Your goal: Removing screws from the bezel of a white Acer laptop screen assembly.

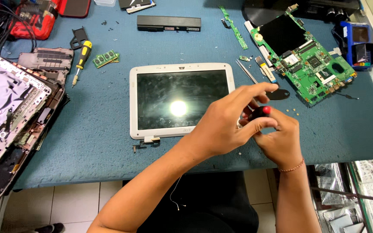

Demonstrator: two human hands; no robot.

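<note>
Gripping: both hands closed on one black-and-red screwdriver handle (260,113), just right of the white-framed laptop screen panel (180,100)
Left hand (221,125): fingers wrapped over handle
Right hand (281,140): pinching beneath
Surface: blue mat (109,142)

The left hand (221,125) covers most of the red-and-black tool (259,112), hiding its tip. The laptop shell (9,112) runs off the frame's left edge. The specks (293,111) by the green circuit board (311,64) are too small to identify.
</note>
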